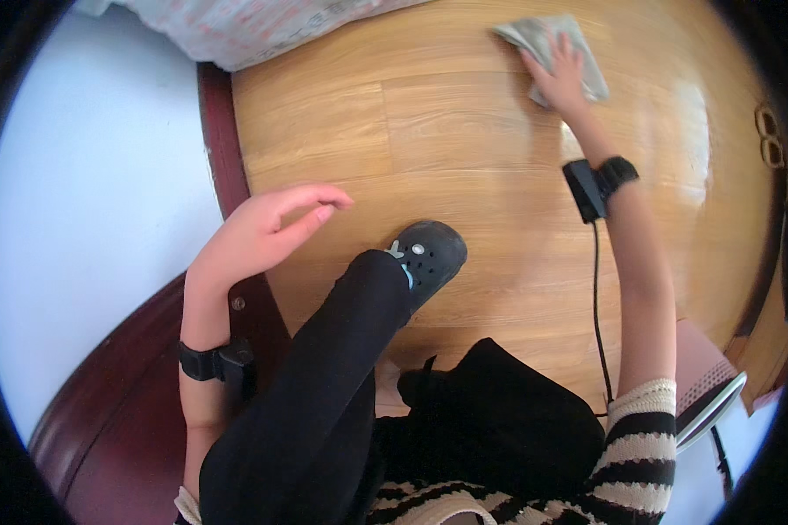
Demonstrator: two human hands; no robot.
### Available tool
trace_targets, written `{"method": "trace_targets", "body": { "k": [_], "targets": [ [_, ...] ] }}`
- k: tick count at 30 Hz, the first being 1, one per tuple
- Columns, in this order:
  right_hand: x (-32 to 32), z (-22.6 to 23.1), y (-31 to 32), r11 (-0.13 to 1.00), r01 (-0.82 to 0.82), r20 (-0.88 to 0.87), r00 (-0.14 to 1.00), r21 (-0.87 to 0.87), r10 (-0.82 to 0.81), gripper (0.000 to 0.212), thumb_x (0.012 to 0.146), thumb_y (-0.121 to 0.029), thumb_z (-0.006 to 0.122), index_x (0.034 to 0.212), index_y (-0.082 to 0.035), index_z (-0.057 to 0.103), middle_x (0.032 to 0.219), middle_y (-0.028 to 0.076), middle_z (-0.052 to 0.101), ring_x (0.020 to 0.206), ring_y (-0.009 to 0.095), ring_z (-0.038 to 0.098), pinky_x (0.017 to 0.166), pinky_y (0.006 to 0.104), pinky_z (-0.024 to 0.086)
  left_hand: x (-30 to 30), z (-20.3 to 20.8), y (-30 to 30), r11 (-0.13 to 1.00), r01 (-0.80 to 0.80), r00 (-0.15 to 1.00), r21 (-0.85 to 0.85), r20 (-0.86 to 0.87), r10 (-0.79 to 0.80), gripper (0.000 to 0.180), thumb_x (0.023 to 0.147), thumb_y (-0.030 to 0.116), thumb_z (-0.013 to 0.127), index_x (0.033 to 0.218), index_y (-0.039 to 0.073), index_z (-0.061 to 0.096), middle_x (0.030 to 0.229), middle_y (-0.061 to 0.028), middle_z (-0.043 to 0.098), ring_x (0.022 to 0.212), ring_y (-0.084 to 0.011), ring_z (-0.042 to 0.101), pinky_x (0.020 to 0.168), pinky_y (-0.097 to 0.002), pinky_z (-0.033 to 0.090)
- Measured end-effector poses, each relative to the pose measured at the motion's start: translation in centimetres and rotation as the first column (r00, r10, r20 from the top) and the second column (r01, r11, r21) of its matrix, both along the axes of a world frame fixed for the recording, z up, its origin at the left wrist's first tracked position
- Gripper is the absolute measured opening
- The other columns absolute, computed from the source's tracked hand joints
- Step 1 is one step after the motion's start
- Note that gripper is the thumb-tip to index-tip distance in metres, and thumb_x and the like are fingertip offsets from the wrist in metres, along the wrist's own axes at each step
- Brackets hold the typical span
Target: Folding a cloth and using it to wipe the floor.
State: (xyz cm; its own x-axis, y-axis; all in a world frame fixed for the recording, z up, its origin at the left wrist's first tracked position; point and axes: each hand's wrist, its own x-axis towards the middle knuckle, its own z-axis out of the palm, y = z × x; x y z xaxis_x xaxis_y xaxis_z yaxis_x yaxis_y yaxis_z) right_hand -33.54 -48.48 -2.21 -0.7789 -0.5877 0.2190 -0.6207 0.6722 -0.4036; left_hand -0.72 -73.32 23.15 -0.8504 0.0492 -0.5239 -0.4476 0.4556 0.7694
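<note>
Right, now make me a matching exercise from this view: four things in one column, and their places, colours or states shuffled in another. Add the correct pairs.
Column one
1. Cloth
2. Left hand
3. Clog
4. Right sleeve

Column two
A. Dark, with holes in its top
B. Black and cream stripes
C. Under the right hand
D. Holding nothing, fingers bent

Pairs: 1-C, 2-D, 3-A, 4-B

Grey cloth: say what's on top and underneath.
The right hand rests spread on the cloth; wood-plank floor shows around it, but whatever lies directly beneath is covered.
</note>
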Motion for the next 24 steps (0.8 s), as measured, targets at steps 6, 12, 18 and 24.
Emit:
{"method": "trace_targets", "body": {
  "k": [6,12,18,24],
  "targets": [
    [11.0,4.1,-11.2,0.897,-0.439,0.072,0.898,0.046,0.435,0.066,0.085,-0.051,0.047,0.137,-0.011,0.038,0.143,0.017,0.031,0.136,0.033,0.019,0.112,0.0443,0.011,4.8,5.6,3.8,0.996,0.0,0.991,-0.091,0.13,0.012,0.021,0.09,0.009,0.05,0.108,0.001,0.059,0.105,-0.0111,0.062,0.099,-0.022,0.058,0.087,-0.0318,0.044],
    [10.5,4.9,-11.1,0.751,-0.615,0.161,0.738,-0.239,0.655,0.055,0.084,-0.049,0.055,0.127,-0.015,0.052,0.14,0.01,0.04,0.131,0.037,0.029,0.11,0.0428,0.02,4.4,5.4,2.2,0.98,-0.032,0.997,-0.198,0.065,0.046,0.02,0.089,0.01,0.052,0.107,0.002,0.059,0.101,-0.0099,0.062,0.094,-0.0219,0.058,0.083,-0.0303,0.045],
    [10.7,7.0,3.1,0.616,-0.767,0.439,0.497,-0.182,0.748,0.053,0.077,-0.038,0.059,0.125,-0.015,0.054,0.13,0.014,0.049,0.132,0.038,0.028,0.108,0.0469,0.024,4.3,6.0,5.0,0.985,0.002,0.989,-0.174,0.143,0.023,0.019,0.089,0.006,0.05,0.106,0.001,0.058,0.104,-0.0102,0.061,0.099,-0.0215,0.057,0.089,-0.0312,0.043],
    [17.0,10.0,18.4,0.629,-0.707,0.689,0.28,-0.323,0.669,0.046,0.076,-0.029,0.058,0.12,-0.019,0.059,0.14,0.005,0.041,0.131,0.034,0.032,0.111,0.0486,0.019,4.1,5.4,5.2,0.97,0.075,0.995,-0.232,0.081,-0.057,0.021,0.088,0.01,0.053,0.107,0.004,0.059,0.1,-0.0086,0.063,0.086,-0.0185,0.058,0.074,-0.0282,0.046]
  ]
}}
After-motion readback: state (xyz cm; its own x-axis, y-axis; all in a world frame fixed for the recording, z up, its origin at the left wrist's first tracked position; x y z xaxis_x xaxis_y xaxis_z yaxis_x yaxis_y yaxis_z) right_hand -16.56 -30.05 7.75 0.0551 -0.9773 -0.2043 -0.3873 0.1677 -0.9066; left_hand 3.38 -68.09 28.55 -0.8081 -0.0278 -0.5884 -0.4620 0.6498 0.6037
